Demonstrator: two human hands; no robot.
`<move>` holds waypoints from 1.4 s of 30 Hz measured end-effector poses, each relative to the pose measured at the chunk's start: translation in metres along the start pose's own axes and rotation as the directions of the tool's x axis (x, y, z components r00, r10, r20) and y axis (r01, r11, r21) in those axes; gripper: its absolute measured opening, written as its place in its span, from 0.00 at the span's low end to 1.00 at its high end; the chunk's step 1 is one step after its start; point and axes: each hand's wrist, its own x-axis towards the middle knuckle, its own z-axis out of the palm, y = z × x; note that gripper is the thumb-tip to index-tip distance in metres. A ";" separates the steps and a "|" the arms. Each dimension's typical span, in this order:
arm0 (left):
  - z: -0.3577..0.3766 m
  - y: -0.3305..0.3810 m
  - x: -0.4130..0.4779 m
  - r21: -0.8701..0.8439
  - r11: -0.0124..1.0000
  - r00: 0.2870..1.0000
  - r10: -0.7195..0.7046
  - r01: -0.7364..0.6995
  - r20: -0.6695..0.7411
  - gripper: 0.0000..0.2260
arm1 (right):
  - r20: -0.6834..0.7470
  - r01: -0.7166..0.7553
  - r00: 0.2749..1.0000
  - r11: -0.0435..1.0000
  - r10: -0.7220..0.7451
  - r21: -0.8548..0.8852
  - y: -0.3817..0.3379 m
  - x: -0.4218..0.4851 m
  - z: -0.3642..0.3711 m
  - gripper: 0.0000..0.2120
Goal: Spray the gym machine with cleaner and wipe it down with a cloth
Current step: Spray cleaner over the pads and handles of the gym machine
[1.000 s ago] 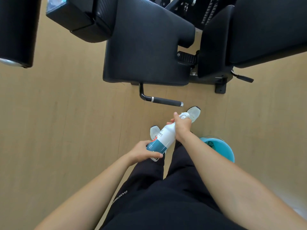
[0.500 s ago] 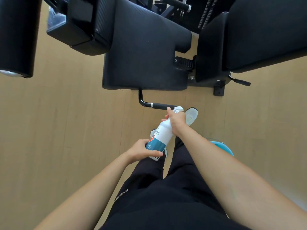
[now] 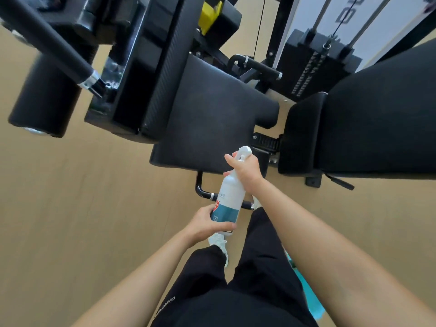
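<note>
Raised since the earlier frame, the smooth white cylindrical spray bottle (image 3: 230, 195) tilted toward the matte black padded seat (image 3: 212, 109); the right hand (image 3: 246, 172) curled round its neck below the trigger (image 3: 244, 151), the left hand (image 3: 204, 224) gripped its teal-banded base.

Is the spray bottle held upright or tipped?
Tipped: the spray bottle slants, nozzle toward the black seat pad. The right hand grips its neck, the left hand its base.
</note>
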 end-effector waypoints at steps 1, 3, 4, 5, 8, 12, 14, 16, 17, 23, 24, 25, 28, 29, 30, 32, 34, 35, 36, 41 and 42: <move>0.001 0.009 0.007 -0.013 1.000 1.000 -0.011 0.011 -0.017 0.25 | 0.024 0.007 1.000 1.000 -0.007 0.007 -0.007 0.008 -0.008 0.17; 0.003 0.029 0.020 -0.023 1.000 0.999 -0.013 0.012 -0.035 0.26 | 0.073 0.005 0.997 0.999 -0.009 0.049 -0.019 0.024 -0.022 0.18; 0.004 0.040 0.027 -0.022 1.000 0.999 -0.015 0.014 -0.047 0.26 | 0.094 -0.002 0.996 0.998 -0.004 0.065 -0.024 0.033 -0.027 0.18; 0.005 0.051 0.035 -0.026 0.999 0.998 -0.026 0.025 -0.062 0.24 | 0.102 -0.005 0.995 0.999 0.000 0.050 -0.029 0.043 -0.032 0.20; 0.005 0.081 0.062 -0.049 0.998 0.994 -0.050 0.045 -0.100 0.22 | 0.095 -0.010 0.995 0.999 0.013 -0.033 -0.046 0.070 -0.040 0.17; 0.008 0.121 0.104 -0.039 0.997 0.988 -0.075 0.070 -0.136 0.22 | 0.050 -0.077 0.996 0.996 0.080 -0.049 -0.081 0.121 -0.054 0.10; 0.004 0.138 0.117 -0.026 0.997 0.986 -0.070 0.067 -0.149 0.23 | 0.042 -0.106 0.993 0.994 0.107 -0.031 -0.095 0.138 -0.058 0.09; -0.003 0.153 0.140 -0.022 0.996 0.986 -0.084 0.082 -0.141 0.24 | 0.031 -0.129 0.991 0.991 0.131 -0.041 -0.111 0.161 -0.065 0.10; -0.005 0.161 0.150 -0.037 0.996 0.987 -0.087 0.082 -0.133 0.24 | 0.039 -0.144 0.989 0.989 0.145 -0.037 -0.118 0.171 -0.068 0.11; -0.012 0.206 0.213 -0.022 0.996 0.977 -0.088 0.085 -0.195 0.24 | -0.028 -0.212 0.976 0.974 0.215 0.081 -0.158 0.235 -0.096 0.11; -0.015 0.214 0.223 0.003 0.997 0.973 -0.077 0.080 -0.217 0.25 | -0.050 -0.215 0.974 0.971 0.222 0.107 -0.164 0.245 -0.102 0.10; -0.018 0.222 0.232 0.019 0.997 0.970 -0.064 0.071 -0.235 0.26 | -0.067 -0.207 0.974 0.969 0.217 0.133 -0.170 0.253 -0.108 0.10; -0.025 0.248 0.258 0.029 0.999 0.965 -0.024 0.032 -0.260 0.24 | -0.077 -0.144 0.984 0.974 0.159 0.175 -0.187 0.285 -0.122 0.09; -0.026 0.255 0.266 0.025 0.999 0.966 -0.015 0.023 -0.258 0.23 | -0.073 -0.126 0.987 0.978 0.140 0.168 -0.193 0.292 -0.125 0.12; -0.028 0.261 0.273 0.018 1.000 0.968 -0.010 0.015 -0.251 0.23 | -0.072 -0.115 0.989 0.981 0.128 0.158 -0.199 0.299 -0.128 0.14; -0.029 0.269 0.284 -0.006 1.000 0.971 -0.011 0.010 -0.237 0.24 | -0.080 -0.113 0.989 0.982 0.127 0.153 -0.208 0.309 -0.132 0.14; -0.029 0.274 0.290 -0.016 1.000 0.975 -0.019 0.016 -0.223 0.25 | -0.106 -0.133 0.983 0.982 0.148 0.137 -0.211 0.318 -0.136 0.11; -0.028 0.276 0.292 -0.011 1.000 0.977 -0.021 0.019 -0.213 0.25 | -0.117 -0.145 0.981 0.984 0.157 0.109 -0.213 0.320 -0.138 0.10; -0.027 0.278 0.294 -0.006 1.000 0.979 -0.023 0.022 -0.205 0.25 | -0.123 -0.157 0.978 0.985 0.166 0.074 -0.212 0.323 -0.139 0.10; -0.023 0.278 0.295 -0.023 1.000 0.979 -0.025 0.021 -0.200 0.24 | -0.021 -0.165 0.986 0.985 0.166 0.060 -0.216 0.323 -0.141 0.16; -0.022 0.278 0.296 -0.026 0.999 0.979 -0.025 0.020 -0.203 0.24 | -0.010 -0.166 0.986 0.984 0.167 0.069 -0.216 0.324 -0.141 0.17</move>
